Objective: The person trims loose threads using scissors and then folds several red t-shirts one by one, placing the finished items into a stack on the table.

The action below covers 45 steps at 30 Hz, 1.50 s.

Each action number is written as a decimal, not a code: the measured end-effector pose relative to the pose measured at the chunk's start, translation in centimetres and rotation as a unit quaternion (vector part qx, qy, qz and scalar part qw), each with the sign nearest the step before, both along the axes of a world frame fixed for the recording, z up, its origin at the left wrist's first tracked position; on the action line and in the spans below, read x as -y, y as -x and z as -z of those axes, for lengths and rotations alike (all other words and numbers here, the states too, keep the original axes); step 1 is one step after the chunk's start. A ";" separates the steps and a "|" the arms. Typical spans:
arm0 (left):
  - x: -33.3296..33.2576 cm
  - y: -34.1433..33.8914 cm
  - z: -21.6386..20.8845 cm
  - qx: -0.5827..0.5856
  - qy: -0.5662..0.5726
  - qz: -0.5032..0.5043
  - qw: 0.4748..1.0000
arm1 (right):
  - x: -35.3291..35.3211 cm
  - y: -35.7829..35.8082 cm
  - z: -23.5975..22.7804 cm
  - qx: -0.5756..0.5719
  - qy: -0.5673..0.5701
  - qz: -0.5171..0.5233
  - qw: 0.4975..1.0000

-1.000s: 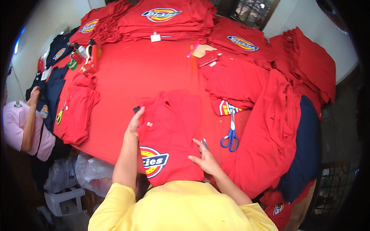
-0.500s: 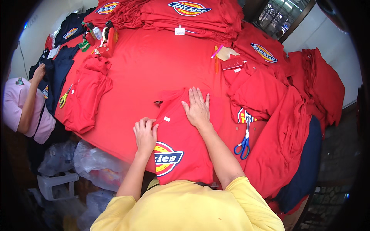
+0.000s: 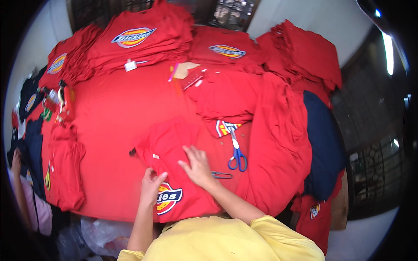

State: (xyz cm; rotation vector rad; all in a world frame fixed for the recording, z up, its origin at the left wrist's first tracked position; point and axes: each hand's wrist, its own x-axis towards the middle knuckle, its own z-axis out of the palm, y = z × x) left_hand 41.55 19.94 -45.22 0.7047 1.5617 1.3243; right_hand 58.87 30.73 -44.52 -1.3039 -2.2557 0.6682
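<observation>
In front of me a folded red shirt (image 3: 178, 150) lies on the red-covered table, its printed emblem and a small white label facing up. My left hand (image 3: 151, 187) is at the shirt's left edge, thumb and fingers apart, nothing visible between them. My right hand (image 3: 198, 167) is over the shirt's right side with fingers spread. Just right of that wrist lies a pair of small dark thread snips (image 3: 222, 175), partly hidden by my forearm. Blue-handled scissors (image 3: 237, 158) rest farther right, their blades on a heap of red shirts (image 3: 278, 143).
Stacks of folded red shirts (image 3: 135, 41) line the table's far side. Dark blue cloth (image 3: 324, 148) hangs at the right edge. At left are a red garment (image 3: 65, 169) with yellow-handled scissors (image 3: 48, 178), bottles (image 3: 53, 96) and a person's arm (image 3: 16, 187). Plastic bags (image 3: 104, 235) sit below.
My view has swung to the right. My right hand has drawn back toward me from the shirt's far part and looks lifted. The left hand's thumb has parted from its fingers. The snips now show.
</observation>
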 end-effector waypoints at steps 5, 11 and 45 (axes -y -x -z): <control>-1.1 -0.2 -1.3 0.377 0.006 0.089 0.922 | -0.6 -2.2 -1.6 -0.245 0.266 -0.099 0.927; 0.4 0.6 -2.9 0.465 -0.122 0.167 0.861 | 2.2 -4.8 -1.4 -0.371 0.412 -0.081 0.829; 1.2 1.6 2.0 0.422 -0.084 0.098 0.897 | -20.8 -21.9 -7.6 0.292 -0.324 0.226 0.871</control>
